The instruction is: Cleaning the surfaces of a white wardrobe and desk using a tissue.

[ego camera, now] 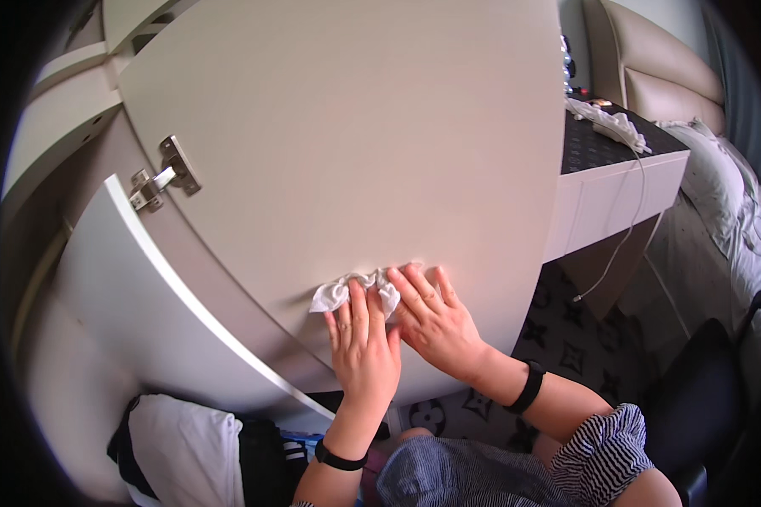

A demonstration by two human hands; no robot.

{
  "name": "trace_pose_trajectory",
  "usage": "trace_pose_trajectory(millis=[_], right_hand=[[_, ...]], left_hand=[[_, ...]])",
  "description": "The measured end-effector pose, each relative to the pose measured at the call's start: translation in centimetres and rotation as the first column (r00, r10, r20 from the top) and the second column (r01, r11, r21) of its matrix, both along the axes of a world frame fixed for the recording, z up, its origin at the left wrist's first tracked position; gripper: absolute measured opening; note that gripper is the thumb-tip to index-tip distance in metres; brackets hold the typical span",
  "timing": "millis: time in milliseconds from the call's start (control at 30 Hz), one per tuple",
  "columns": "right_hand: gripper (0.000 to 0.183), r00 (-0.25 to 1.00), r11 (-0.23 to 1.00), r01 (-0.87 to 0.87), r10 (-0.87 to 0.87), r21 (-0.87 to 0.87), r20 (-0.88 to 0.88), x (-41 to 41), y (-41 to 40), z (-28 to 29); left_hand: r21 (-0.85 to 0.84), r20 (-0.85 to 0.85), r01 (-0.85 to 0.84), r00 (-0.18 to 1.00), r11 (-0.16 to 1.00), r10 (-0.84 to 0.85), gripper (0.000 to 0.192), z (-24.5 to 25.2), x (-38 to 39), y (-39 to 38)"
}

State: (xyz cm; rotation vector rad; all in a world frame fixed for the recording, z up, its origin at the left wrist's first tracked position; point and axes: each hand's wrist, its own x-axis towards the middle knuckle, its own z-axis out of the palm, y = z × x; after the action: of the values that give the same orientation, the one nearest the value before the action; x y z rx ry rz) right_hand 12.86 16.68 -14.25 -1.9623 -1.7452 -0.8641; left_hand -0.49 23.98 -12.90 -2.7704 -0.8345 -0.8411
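Observation:
A crumpled white cloth or wipe (330,295) lies pressed against the inner face of a beige wardrobe door (380,146), low on the panel. My left hand (363,345) holds it there with the fingers stretched flat over it. Beside it, my right hand (441,323) leans flat across the cloth's right part, fingers slightly spread. A bit of white shows past its fingertips, and the rest of the cloth there is hidden. The door stands swung out on a metal hinge (165,177), attached to a pale cabinet panel (184,304).
Folded clothes (184,443) lie inside the cabinet at lower left. Right of the door stands a desk (615,184) with a white cable (637,190) hanging off its edge. A bed (710,184) is beyond, and a black chair (697,386) is at lower right. The floor covering (571,355) is patterned.

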Motion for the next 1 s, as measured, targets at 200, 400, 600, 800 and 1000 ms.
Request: trace_pose_trajectory(millis=[200, 400, 600, 800, 1000], right_hand=[[0.059, 1.0, 1.0, 0.014, -0.014, -0.005, -0.013, 1.2, -1.8, -1.2], [0.058, 0.994, 0.989, 0.107, -0.106, 0.102, -0.019, 3.9, -3.0, 2.7], [0.066, 0.972, 0.95, 0.21, -0.179, 0.23, -0.15, 8.0, -4.8, 7.7], [0.067, 0.945, 0.956, 0.268, -0.237, 0.12, -0.224, 8.3, -7.4, 5.6], [0.062, 0.947, 0.964, 0.267, -0.261, 0.007, -0.187, 7.6, -8.9, 1.3]], left_hand=[[0.073, 0.015, 0.064, 0.998, 0.995, -0.065, 0.065, -0.8, 1.1, -0.7], [0.067, 0.055, 0.133, 0.989, 0.989, -0.137, 0.06, 3.3, 4.6, -1.9], [0.14, 0.115, 0.222, 0.964, 0.965, -0.238, 0.059, 6.8, 8.7, -3.5], [0.149, 0.059, 0.267, 0.959, 0.952, -0.278, 0.061, 5.1, 10.3, -5.1], [0.135, -0.019, 0.3, 0.954, 0.944, -0.3, 0.064, 0.9, 9.8, -6.0]])
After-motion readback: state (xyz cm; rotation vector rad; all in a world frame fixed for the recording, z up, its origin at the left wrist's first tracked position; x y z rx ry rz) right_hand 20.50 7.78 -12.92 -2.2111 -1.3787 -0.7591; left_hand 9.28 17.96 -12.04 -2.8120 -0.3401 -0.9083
